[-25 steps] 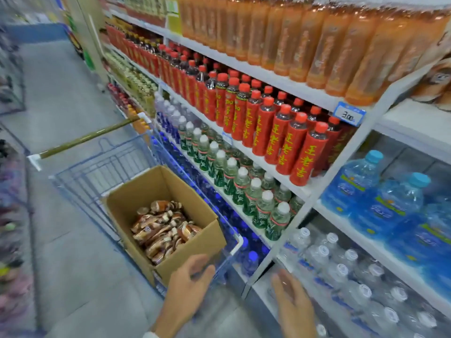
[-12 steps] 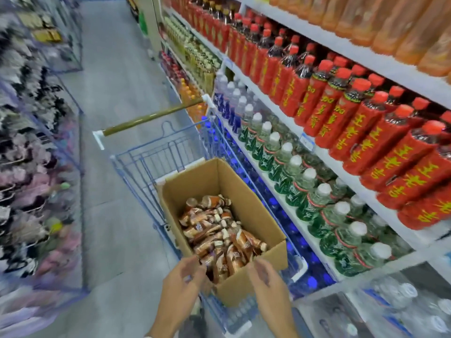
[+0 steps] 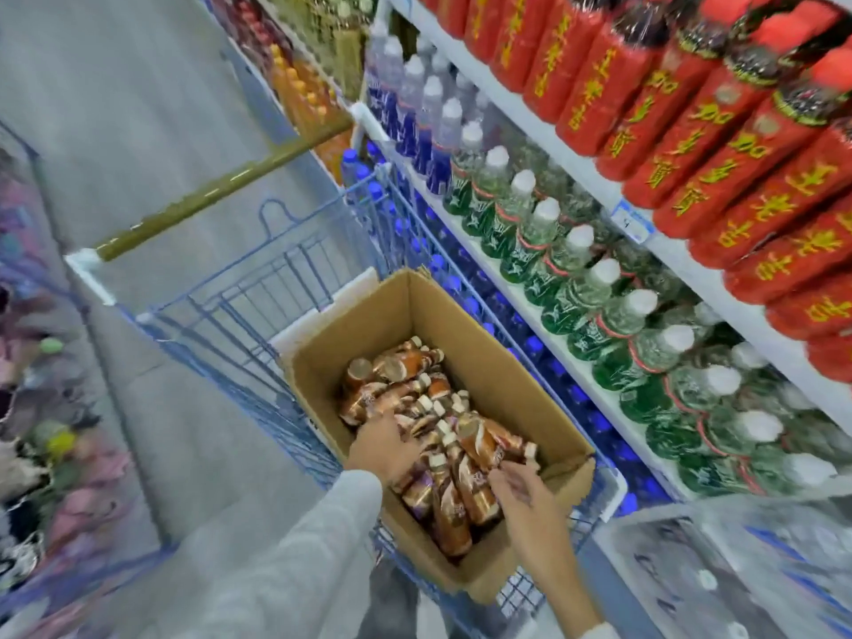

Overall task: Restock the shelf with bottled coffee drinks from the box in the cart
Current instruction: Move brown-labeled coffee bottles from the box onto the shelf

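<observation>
An open cardboard box [image 3: 465, 334] sits in a blue wire cart [image 3: 249, 306] and holds several brown-labelled coffee bottles [image 3: 405, 366] with white caps, lying in a loose heap. My left hand [image 3: 382, 449], in a grey sleeve, reaches into the box and rests on the heap; its fingertips are hidden among the bottles. My right hand [image 3: 525, 495] is at the near right corner of the box, fingers spread and touching one bottle.
The cart's olive handle [image 3: 221, 186] is at the far end. Shelves on the right, close beside the cart, hold red bottles [image 3: 737, 154], green-labelled water bottles [image 3: 576, 288] and blue-capped bottles [image 3: 553, 362] below. A rack of goods [image 3: 27, 408] lines the left of the aisle.
Both hands have moved from outside the box's near edge down into it, onto the coffee bottles. My view has swung left and closer to the cart.
</observation>
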